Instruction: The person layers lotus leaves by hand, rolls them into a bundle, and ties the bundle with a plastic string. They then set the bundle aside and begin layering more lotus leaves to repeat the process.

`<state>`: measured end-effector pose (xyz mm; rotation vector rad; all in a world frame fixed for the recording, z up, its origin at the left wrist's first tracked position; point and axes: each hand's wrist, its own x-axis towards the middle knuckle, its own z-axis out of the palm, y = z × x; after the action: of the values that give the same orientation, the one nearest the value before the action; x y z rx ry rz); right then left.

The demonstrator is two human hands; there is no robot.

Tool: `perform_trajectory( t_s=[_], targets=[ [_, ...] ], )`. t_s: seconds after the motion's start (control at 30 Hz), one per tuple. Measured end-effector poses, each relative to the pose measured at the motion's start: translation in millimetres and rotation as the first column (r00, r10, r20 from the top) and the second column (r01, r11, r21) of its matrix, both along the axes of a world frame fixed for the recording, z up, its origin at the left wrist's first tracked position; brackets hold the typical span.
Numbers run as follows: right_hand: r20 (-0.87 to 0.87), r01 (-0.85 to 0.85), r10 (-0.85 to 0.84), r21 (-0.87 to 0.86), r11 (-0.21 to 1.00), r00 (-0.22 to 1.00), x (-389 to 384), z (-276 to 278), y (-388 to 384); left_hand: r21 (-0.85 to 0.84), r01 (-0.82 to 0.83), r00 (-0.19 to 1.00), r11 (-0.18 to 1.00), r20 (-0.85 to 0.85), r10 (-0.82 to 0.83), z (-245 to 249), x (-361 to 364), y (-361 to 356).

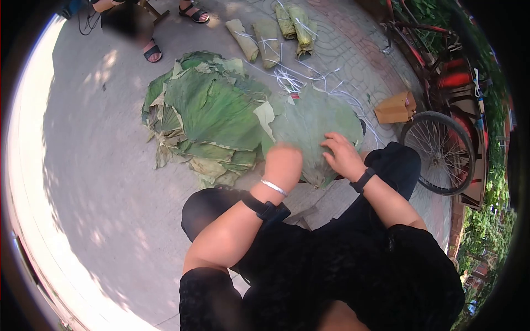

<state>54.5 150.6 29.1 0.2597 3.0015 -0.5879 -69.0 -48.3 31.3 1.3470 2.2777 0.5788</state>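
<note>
The leaf (309, 118) lies spread in front of the seated person, its near edge over the lap between the knees, its left rim overlapping the pile (210, 110) of other leaves on the ground (94, 165). The right hand (343, 155) rests flat on the leaf near its right side, grip spread, fingers apart and pressing the surface. The left hand (284, 163) sits on the leaf's near-left part; it is blurred, so I cannot tell whether that grip is spread or pinching.

The leaf looks large, thin and light, likely limp rather than stiff, with a dull green face. It should crease easily and could tear along the veins or at the frayed rim if pulled hard. A hold with flat palms or a wide pinch at the edge, away from ragged spots, looks safest; a one-point tug near the middle seems risky.

The pile touches the leaf on the left, so there is little free room there. Beyond the leaf lie loose strings (290, 80) and, farther off, tied bundles (270, 38). A paper bag (395, 107) sits near on the right, with a wheel (439, 151) just beside the right knee, which crowds that side. Bare ground lies open on the far left. Another person's feet (152, 51) stand well apart at the top.
</note>
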Motion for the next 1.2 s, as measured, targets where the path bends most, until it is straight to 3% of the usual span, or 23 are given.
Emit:
perform_trajectory(
  t_s=[0.13, 0.17, 0.23, 0.33, 0.37, 0.47, 0.57, 0.6, 0.63, 0.73, 0.8, 0.87, 0.9, 0.97, 1.03, 1.07, 1.1, 1.17, 1.2],
  targets=[
    [0.148, 0.067, -0.066, -0.003, 0.998, 0.987, -34.8, 8.8, -5.2, 0.075, 0.113, 0.986, 0.991, -0.133, -0.102, -21.3, 14.9, 5.2],
    [0.195, 0.094, -0.091, -0.005, 0.996, 0.977, -49.1, 13.0, -11.0, 0.076, 0.079, 0.981, 0.994, -0.182, -0.064, -31.4, 21.3, 3.2],
    [0.104, -0.04, 0.053, -0.115, 0.992, 0.993, -89.3, 18.7, -31.0, 0.089, 0.027, 0.962, 0.996, -0.274, -0.001, -43.9, 35.8, 3.5],
    [0.047, -0.292, 0.31, -0.223, 0.93, 0.95, -160.4, 23.2, -84.2, -0.06, 0.017, 0.988, 0.998, -0.152, -0.026, -48.6, 40.1, 15.3],
    [0.079, -0.353, 0.381, -0.246, 0.903, 0.921, -181.3, 12.1, -105.1, -0.146, 0.032, 0.98, 0.989, -0.188, -0.059, -49.7, 42.0, 17.8],
    [0.094, -0.493, 0.533, -0.273, 0.826, 0.841, -226.6, -54.9, -170.3, 0.038, -0.183, 0.956, 0.982, -0.224, 0.187, -89.0, 60.2, 37.0],
    [0.382, -0.451, 0.491, -0.195, 0.871, 0.783, -251.9, -126.3, -231.9, 0.092, -0.16, 0.987, 0.983, 0.021, 0.159, -68.2, 55.5, 25.5],
    [0.442, -0.483, 0.484, -0.124, 0.867, 0.755, -257.0, -134.2, -251.2, 0.156, -0.13, 0.951, 0.979, 0.3, 0.078, -41.7, 44.5, 10.5],
    [0.498, -0.513, 0.467, -0.051, 0.857, 0.731, -261.7, -147.7, -264.6, 0.223, -0.175, 0.909, 0.959, 0.41, 0.07, -37.0, 43.5, 4.2],
    [0.493, -0.532, 0.412, 0.127, 0.837, 0.766, -266.8, -193.6, -287.1, 0.373, -0.369, 0.731, 0.851, 0.682, 0.018, -53.2, 54.2, 10.0],
    [0.454, -0.503, 0.389, 0.162, 0.849, 0.802, -264.1, -199.3, -284.1, 0.369, -0.404, 0.696, 0.837, 0.718, 0.02, -58.3, 51.7, 11.7],
    [0.33, -0.443, 0.371, 0.178, 0.879, 0.868, -267.4, -203.1, -274.5, 0.306, -0.33, 0.795, 0.893, 0.6, 0.088, -54.5, 47.2, 15.2],
    [0.261, -0.414, 0.383, 0.073, 0.907, 0.886, -272.5, -189.0, -269.1, 0.265, -0.295, 0.844, 0.918, 0.522, 0.12, -49.8, 43.3, 14.7],
    [0.116, -0.365, 0.381, -0.134, 0.921, 0.917, -288.5, -126.7, -248.4, -0.006, -0.085, 0.966, 0.996, 0.243, 0.084, -37.3, 34.1, 18.3],
    [-0.437, -0.372, 0.183, -0.398, 0.839, 0.881, -311.0, -91.2, -203.7, -0.21, 0.047, 0.997, 0.977, 0.072, -0.033, -30.6, 28.2, 20.2],
    [-0.423, -0.254, -0.015, -0.572, 0.78, 0.906, -318.3, -57.8, -180.9, -0.2, 0.035, 0.999, 0.979, 0.002, -0.035, -34.9, 31.7, 21.9],
    [-0.384, -0.179, -0.236, -0.783, 0.596, 0.892, -330.6, -49.1, -152.3, -0.134, 0.006, 0.994, 0.991, -0.105, -0.02, -45.6, 37.6, 22.7],
    [-0.295, -0.031, -0.392, -0.83, 0.556, 0.871, -336.6, -23.6, -94.2, -0.153, 0.027, 0.983, 0.988, -0.177, -0.054, -39.5, 33.9, 23.4],
    [-0.199, 0.045, -0.492, -0.896, 0.441, 0.848, -333.0, -17.3, -72.7, -0.165, 0.039, 0.974, 0.985, -0.214, -0.074, -36.1, 33.2, 21.9]
  ],
)
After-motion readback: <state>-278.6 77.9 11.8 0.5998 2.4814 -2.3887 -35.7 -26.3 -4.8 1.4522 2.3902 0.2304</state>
